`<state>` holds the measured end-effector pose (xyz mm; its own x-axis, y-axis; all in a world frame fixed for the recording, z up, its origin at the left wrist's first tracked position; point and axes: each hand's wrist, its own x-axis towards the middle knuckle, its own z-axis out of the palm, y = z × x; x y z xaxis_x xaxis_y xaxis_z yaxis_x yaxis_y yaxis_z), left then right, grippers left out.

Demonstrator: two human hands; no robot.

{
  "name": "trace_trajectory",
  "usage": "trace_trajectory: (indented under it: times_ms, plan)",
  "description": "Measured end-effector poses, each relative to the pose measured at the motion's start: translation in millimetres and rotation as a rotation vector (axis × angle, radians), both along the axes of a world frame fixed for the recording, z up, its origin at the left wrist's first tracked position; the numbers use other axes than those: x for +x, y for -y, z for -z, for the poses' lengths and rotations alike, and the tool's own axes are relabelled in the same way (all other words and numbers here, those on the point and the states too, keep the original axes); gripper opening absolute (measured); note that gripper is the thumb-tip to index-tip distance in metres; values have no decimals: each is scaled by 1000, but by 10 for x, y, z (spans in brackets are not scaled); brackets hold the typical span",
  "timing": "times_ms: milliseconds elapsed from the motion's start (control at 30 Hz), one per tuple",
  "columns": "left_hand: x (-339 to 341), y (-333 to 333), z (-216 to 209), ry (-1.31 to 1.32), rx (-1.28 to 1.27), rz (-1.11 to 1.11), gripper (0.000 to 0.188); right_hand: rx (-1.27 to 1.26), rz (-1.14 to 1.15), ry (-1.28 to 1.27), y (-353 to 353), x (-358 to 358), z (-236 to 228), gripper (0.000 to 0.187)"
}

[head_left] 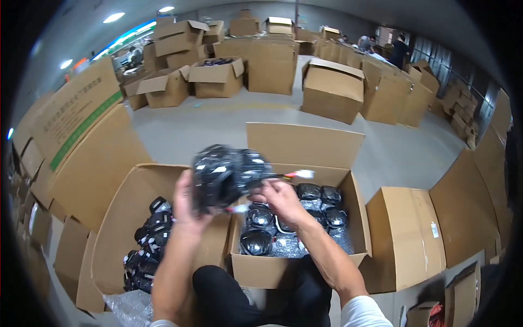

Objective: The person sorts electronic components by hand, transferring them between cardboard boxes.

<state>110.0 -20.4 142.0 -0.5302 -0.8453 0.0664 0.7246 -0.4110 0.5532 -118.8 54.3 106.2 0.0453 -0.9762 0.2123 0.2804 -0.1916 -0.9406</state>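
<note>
My left hand (190,204) grips the left side of a shiny black rounded unit (220,177), which seems to be a pair in clear plastic film. My right hand (280,199) is closed at its right lower edge; whether the fingers pinch the film or a cable is unclear. Short wires with a white connector (304,174) stick out to the right, and another pale connector hangs below. Under my hands stands an open carton (278,272) with several similar black units (257,241) among bubble wrap (333,240). The held unit is slightly blurred.
Left of my knees, a deeper open carton (117,218) holds loose black parts (155,229), with bubble wrap (128,309) by its front edge. A closed carton (417,240) stands at right. Farther off, large cartons (333,90) line the floor; a person in dark clothes (399,52) stands beyond.
</note>
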Motion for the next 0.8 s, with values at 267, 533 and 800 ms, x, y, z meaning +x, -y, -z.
trace_trajectory:
  times_ms: [267, 533, 800]
  plan:
    - [-626, -472, 598, -397, 47, 209, 53, -73, -82, 139, -854, -325, 89, 57]
    - [-775, -1079, 880, -44, 54, 27, 49, -45, 761, -472, -1424, -396, -266, 25]
    - [-703, -1137, 1228, 96, 138, 198, 60, 182, 167, -432, -1221, -682, 79, 68]
